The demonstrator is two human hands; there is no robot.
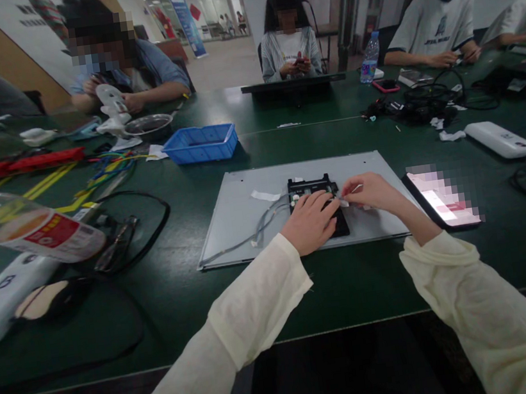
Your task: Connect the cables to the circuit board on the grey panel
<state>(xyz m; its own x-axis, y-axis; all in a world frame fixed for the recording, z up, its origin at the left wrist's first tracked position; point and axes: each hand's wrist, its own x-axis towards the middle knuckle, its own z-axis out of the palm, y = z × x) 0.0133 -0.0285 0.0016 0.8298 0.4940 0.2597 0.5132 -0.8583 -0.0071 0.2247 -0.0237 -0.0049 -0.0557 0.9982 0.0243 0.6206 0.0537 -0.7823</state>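
A grey metal panel (241, 216) lies flat on the green table in front of me, with a black circuit board (310, 185) mounted near its middle. My left hand (311, 221) rests palm down on the board's near part, fingers together. My right hand (373, 192) sits just right of the board, thumb and forefinger pinched on a small white connector (343, 200) at the board's edge. Thin grey and white cables (260, 229) run from the board leftward across the panel. A strip of white tape (265, 195) lies on the panel left of the board.
A lit phone (441, 198) lies right of the panel. A blue tray (201, 144) stands behind it, a plastic bottle (25, 229) and black cables at left, a white box (501, 138) at right. Several people sit along the far side of the table.
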